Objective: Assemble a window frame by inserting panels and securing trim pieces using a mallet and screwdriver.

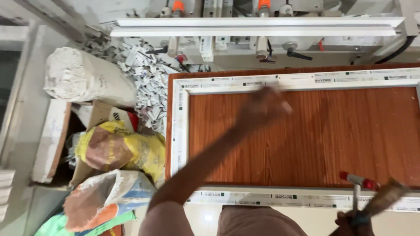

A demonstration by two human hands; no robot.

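Starting on the left, there's a pile of stuffed sacks [114, 150] on the floor, with white offcut scraps [146, 83] heaped just beyond. Next comes the white frame [179, 126] lying on a reddish wood-grain table [315, 135]. The left hand [264, 105] reaches far across it, blurred, near the frame's far rail; can't tell how open it is or whether it's holding anything. Near right, the right hand [355, 220] is wrapped around a hammer [358, 185], red head just above the near rail.
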